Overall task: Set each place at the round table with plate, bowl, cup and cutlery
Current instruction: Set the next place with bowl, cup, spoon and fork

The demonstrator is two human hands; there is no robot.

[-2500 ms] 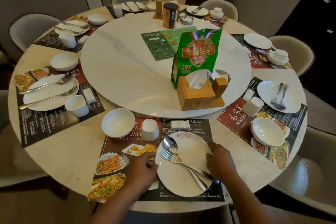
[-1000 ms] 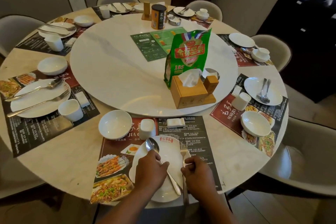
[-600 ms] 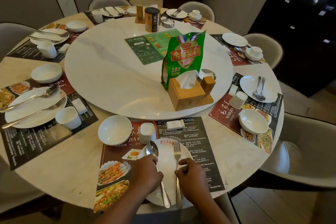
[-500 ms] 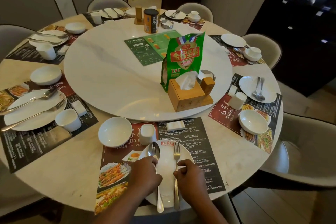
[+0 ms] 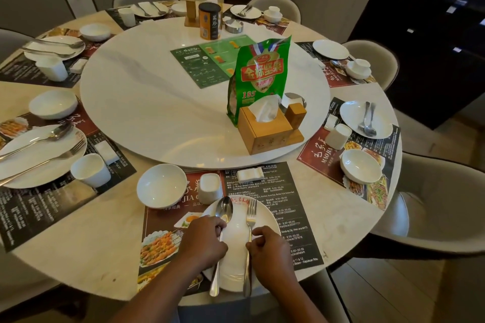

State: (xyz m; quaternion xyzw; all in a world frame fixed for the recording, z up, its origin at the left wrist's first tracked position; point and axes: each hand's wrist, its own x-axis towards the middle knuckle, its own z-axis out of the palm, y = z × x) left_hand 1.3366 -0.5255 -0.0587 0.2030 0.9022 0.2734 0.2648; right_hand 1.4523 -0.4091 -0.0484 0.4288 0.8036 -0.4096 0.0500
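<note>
A white plate (image 5: 237,254) lies on the dark placemat (image 5: 265,202) at the near edge of the round table. A spoon (image 5: 223,214) and a fork (image 5: 250,217) lie side by side on the plate, handles toward me. My left hand (image 5: 203,241) pinches the spoon's handle. My right hand (image 5: 271,249) pinches the fork's handle. Beyond the plate stand a white bowl (image 5: 161,186), a white cup (image 5: 210,187) and a small white rest (image 5: 249,173).
A white turntable (image 5: 147,102) carries a green snack bag (image 5: 261,78), a wooden tissue box (image 5: 267,128), a tin (image 5: 209,21) and a green menu card (image 5: 210,60). Other places around the table hold plates, bowls, cups and cutlery. Grey chairs ring the table.
The spoon and fork lay crossed at an angle on the plate. Both hands have turned them until they lie parallel, one per hand. The plate now sits closer to the table edge.
</note>
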